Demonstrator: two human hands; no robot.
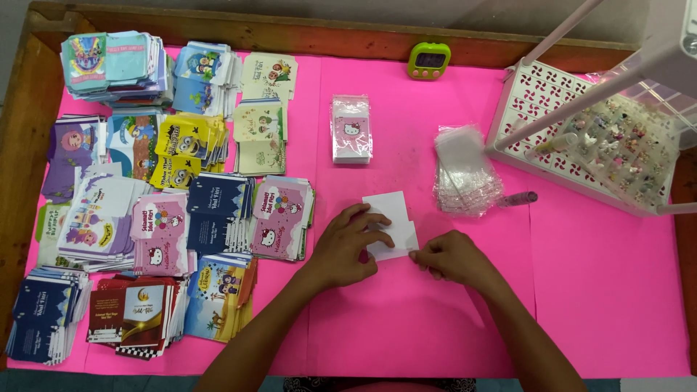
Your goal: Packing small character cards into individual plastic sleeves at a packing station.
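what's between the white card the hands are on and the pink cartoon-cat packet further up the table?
Nothing: in the head view, only bare pink table cover lies between the white card and the pink packet.
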